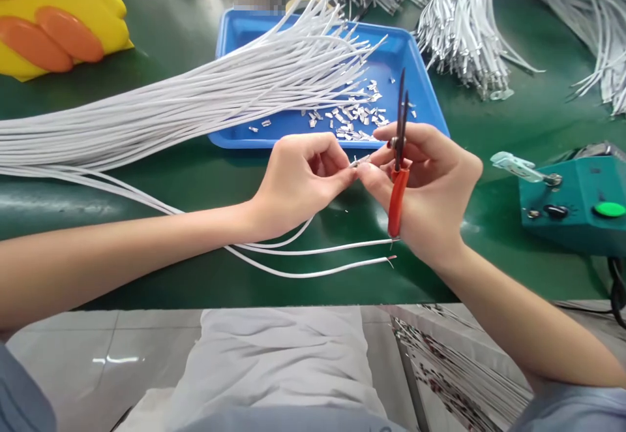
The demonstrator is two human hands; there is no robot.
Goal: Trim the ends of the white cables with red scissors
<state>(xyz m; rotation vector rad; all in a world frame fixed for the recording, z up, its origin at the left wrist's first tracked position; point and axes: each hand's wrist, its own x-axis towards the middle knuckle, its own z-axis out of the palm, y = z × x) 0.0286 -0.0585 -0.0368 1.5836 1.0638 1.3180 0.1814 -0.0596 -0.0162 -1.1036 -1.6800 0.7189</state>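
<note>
My left hand (303, 187) pinches a white cable near its stripped end (359, 162), over the table just in front of the blue tray. At that same end, the thumb and fingers of my right hand (435, 190) are pressed together. Red-handled scissors (398, 200) are tucked in my right hand, dark blades pointing up and away. Two more white cables (313, 273) lie below my hands, their tips stripped. A thick bundle of white cables (195, 102) runs from the left across the tray. Small silvery metal pieces (349, 119) are scattered in the tray.
The blue tray (433, 109) stands on the green table (166, 288). A teal device with a green button (567, 203) is at the right. More white cable bundles (464, 27) lie at the back right. A yellow and orange plastic object (105, 14) occupies the back left.
</note>
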